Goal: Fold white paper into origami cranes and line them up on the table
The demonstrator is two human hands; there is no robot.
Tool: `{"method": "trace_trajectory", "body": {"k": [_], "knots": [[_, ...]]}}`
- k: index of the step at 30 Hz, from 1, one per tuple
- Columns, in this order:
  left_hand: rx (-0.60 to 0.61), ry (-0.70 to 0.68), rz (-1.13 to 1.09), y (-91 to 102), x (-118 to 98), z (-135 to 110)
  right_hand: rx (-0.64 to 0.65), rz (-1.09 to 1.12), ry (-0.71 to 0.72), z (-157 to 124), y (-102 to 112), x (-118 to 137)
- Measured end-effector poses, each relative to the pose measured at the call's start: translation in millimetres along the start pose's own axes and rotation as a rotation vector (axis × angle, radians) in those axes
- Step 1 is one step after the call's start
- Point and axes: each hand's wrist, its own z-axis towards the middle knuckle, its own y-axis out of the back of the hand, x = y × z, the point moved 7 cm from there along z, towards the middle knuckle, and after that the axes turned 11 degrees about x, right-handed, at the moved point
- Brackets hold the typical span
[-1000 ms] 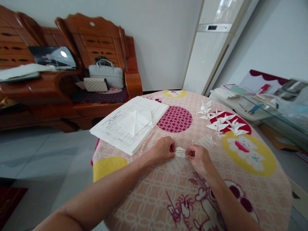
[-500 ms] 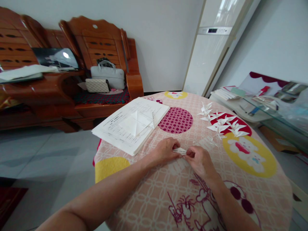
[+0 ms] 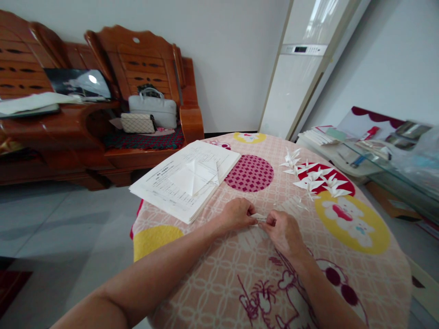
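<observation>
Between my two hands, just above the patterned tablecloth, is a small folded piece of printed paper [image 3: 259, 218]. My left hand [image 3: 239, 213] pinches its left end, and my right hand [image 3: 283, 228] has thumb and fingers closed on its right end. The fingers cover much of the paper, so its full shape is hidden. Beyond my left hand lies a stack of printed sheets [image 3: 171, 183] with a creased, folded paper [image 3: 197, 176] on top. Several white paper cranes [image 3: 313, 178] stand grouped past my right hand.
A round table with a pink patterned cloth [image 3: 212, 283] is under my hands. To the right, a glass-topped stand [image 3: 384, 176] holds papers and plastic bags. Wooden chairs [image 3: 144, 59] with handbags [image 3: 154, 109] stand at the back left, and a tall white air conditioner [image 3: 295, 82] at the wall.
The fingers have shifted slightly on the folded paper, and less of it shows between them. The whole view has tilted a little; the cranes and stack stay in place.
</observation>
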Motion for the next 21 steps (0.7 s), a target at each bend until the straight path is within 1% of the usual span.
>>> {"method": "trace_trajectory", "body": {"k": [3,5,7,11,13,16,19,21], "knots": [[-0.052,0.001,-0.071,1.6,5,0,0.001,-0.029,-0.047,-2,4,0],[-0.102,-0.005,-0.148,4.2,9,0,0.002,0.001,-0.06,-3,5,-1],[-0.132,-0.022,-0.27,5.1,13,0,0.018,0.124,-0.033,-3,4,-1],[-0.136,-0.07,-0.505,1.8,18,2,0.056,0.527,0.038,1,-2,-5],[-0.112,-0.097,-0.58,-1.4,16,2,0.054,0.678,0.043,2,-4,-7],[-0.019,-0.118,-0.718,-8.8,11,1,0.029,0.835,0.056,3,-4,-8],[0.086,-0.088,-0.859,-16.4,7,-1,0.009,0.867,0.077,2,-2,-8],[0.137,-0.065,-0.9,-19.7,7,-2,0.02,0.851,0.093,3,-2,-8]]}}
